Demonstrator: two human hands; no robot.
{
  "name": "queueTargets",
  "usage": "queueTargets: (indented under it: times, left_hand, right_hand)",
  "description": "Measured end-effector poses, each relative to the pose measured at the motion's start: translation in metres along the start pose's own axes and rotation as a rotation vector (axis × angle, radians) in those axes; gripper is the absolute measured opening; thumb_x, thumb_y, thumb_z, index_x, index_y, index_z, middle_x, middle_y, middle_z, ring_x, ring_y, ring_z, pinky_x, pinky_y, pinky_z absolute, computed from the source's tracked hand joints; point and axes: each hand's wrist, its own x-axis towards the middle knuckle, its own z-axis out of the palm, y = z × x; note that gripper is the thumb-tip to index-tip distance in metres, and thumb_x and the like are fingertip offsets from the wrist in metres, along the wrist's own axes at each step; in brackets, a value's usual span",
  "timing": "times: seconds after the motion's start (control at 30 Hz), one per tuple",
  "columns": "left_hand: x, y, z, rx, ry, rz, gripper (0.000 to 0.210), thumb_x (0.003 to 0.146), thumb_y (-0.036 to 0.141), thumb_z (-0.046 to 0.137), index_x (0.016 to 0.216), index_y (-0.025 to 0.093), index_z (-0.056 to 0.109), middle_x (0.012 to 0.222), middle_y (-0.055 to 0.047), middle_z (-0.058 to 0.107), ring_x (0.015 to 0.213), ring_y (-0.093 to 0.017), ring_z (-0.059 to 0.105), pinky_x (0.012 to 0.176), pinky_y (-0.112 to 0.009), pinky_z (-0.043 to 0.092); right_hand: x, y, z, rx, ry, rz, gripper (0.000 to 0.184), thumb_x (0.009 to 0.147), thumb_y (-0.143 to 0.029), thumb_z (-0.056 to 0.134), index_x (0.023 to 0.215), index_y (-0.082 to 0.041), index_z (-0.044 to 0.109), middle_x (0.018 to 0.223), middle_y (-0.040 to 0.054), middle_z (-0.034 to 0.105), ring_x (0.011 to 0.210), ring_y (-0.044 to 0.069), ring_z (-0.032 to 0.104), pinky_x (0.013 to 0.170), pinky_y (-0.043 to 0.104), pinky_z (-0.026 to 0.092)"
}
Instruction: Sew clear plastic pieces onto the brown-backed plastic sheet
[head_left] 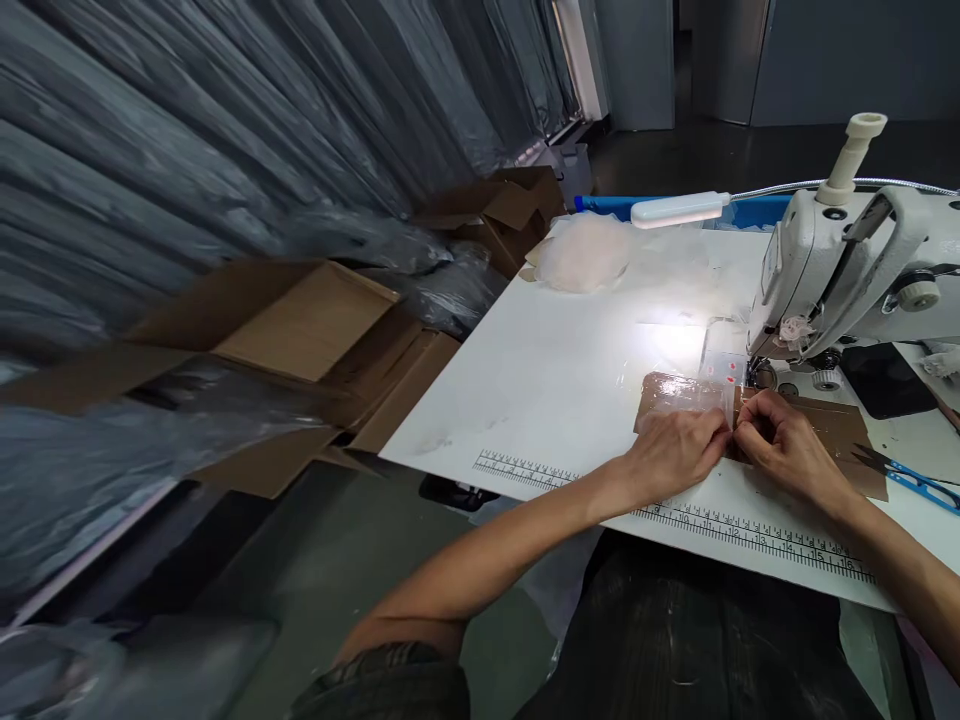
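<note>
On the white table my left hand (679,455) pinches the edge of a thin, translucent piece of fabric (686,393). My right hand (784,445) is closed right beside it, thumb and fingertips pressed together at the same edge. What sits between the right fingertips is too small to make out. Under both hands lies a brown cardboard piece (847,430), partly covered. Just beyond the fingers stands the needle area of a white sewing machine (802,260), with a lit patch of table to its left.
Blue thread snips (915,480) lie at the right, near a dark phone-like slab (885,380). A pale fabric pile (585,252) rests at the far left corner. A printed ruler (720,525) runs along the front edge. Open cardboard boxes (307,320) stand left of the table.
</note>
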Motion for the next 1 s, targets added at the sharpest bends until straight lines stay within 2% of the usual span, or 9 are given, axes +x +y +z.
queueTargets:
  times: [0.1,0.2,0.3,0.4,0.5,0.6,0.77,0.9,1.0]
  left_hand:
    - [-0.006,-0.004,-0.007,0.076,-0.022,0.083,0.021,0.096,0.026,0.039,0.090,0.015,0.057,0.071,-0.003,0.063,0.062,-0.014,0.056,0.052,-0.025,0.033]
    - [-0.013,-0.004,-0.015,0.052,-0.021,0.040,0.015,0.091,0.022,0.041,0.086,0.017,0.054,0.073,-0.002,0.059,0.064,-0.014,0.053,0.051,-0.025,0.030]
    - [-0.016,0.001,-0.019,0.008,-0.021,-0.026,0.008,0.085,0.019,0.045,0.086,0.018,0.053,0.079,-0.002,0.058,0.069,-0.014,0.052,0.055,-0.025,0.036]
    - [-0.013,0.005,-0.016,-0.008,-0.016,-0.061,0.008,0.086,0.023,0.046,0.086,0.017,0.052,0.081,-0.002,0.056,0.068,-0.014,0.050,0.062,-0.028,0.043]
    - [-0.010,0.003,-0.011,-0.002,-0.021,0.002,0.015,0.094,0.024,0.043,0.087,0.017,0.054,0.082,-0.003,0.057,0.070,-0.015,0.052,0.068,-0.031,0.046]
    - [-0.013,-0.006,-0.011,0.029,-0.025,0.102,0.020,0.099,0.022,0.040,0.089,0.016,0.056,0.081,-0.002,0.059,0.073,-0.015,0.055,0.072,-0.031,0.047]
    - [-0.030,-0.022,-0.026,0.048,0.003,0.088,0.028,0.102,0.027,0.042,0.087,0.015,0.062,0.080,-0.003,0.061,0.067,-0.013,0.055,0.057,-0.026,0.043]
    - [-0.037,-0.027,-0.032,-0.145,0.017,0.158,0.024,0.102,0.023,0.043,0.108,0.018,0.066,0.087,-0.002,0.067,0.074,-0.012,0.063,0.063,-0.024,0.051]
    - [-0.036,-0.028,-0.027,-0.181,0.098,0.150,0.023,0.101,0.022,0.045,0.111,0.017,0.065,0.096,-0.003,0.073,0.082,-0.013,0.068,0.073,-0.026,0.055]
  right_hand:
    - [0.002,0.003,-0.002,0.018,0.023,0.132,0.014,0.071,-0.036,0.051,0.065,-0.023,0.047,0.055,-0.0030,0.047,0.049,0.012,0.042,0.046,0.027,0.035]
    - [0.002,0.007,-0.002,0.046,0.039,0.196,0.017,0.072,-0.039,0.052,0.067,-0.023,0.048,0.054,-0.0036,0.045,0.048,0.012,0.040,0.044,0.026,0.033]
    - [0.000,0.004,0.002,0.086,0.016,0.017,0.014,0.075,-0.035,0.053,0.070,-0.023,0.049,0.061,-0.0015,0.048,0.053,0.012,0.043,0.047,0.026,0.036]
    - [-0.003,-0.003,0.008,0.200,-0.119,-0.215,0.014,0.081,-0.031,0.052,0.070,-0.023,0.048,0.080,0.0038,0.057,0.064,0.013,0.049,0.053,0.026,0.041]
    - [-0.006,-0.009,0.009,0.279,-0.260,-0.224,0.015,0.087,-0.031,0.047,0.074,-0.024,0.044,0.072,0.0006,0.053,0.058,0.011,0.047,0.051,0.025,0.040]
    - [-0.006,-0.007,0.000,0.105,-0.286,-0.230,0.012,0.086,-0.028,0.044,0.076,-0.025,0.040,0.061,-0.0042,0.044,0.052,0.011,0.041,0.049,0.025,0.037]
    - [-0.008,0.005,-0.034,-0.346,-0.174,-0.399,0.006,0.080,-0.023,0.042,0.077,-0.025,0.037,0.055,-0.0065,0.040,0.044,0.009,0.033,0.045,0.025,0.029]
    - [-0.013,0.017,-0.044,-0.444,-0.056,-0.387,0.005,0.085,-0.025,0.041,0.081,-0.025,0.038,0.058,-0.0048,0.047,0.045,0.010,0.043,0.046,0.025,0.035]
    - [-0.017,0.019,-0.041,-0.461,-0.101,-0.322,0.013,0.089,-0.031,0.045,0.097,-0.021,0.048,0.061,-0.0028,0.054,0.046,0.013,0.050,0.045,0.026,0.038]
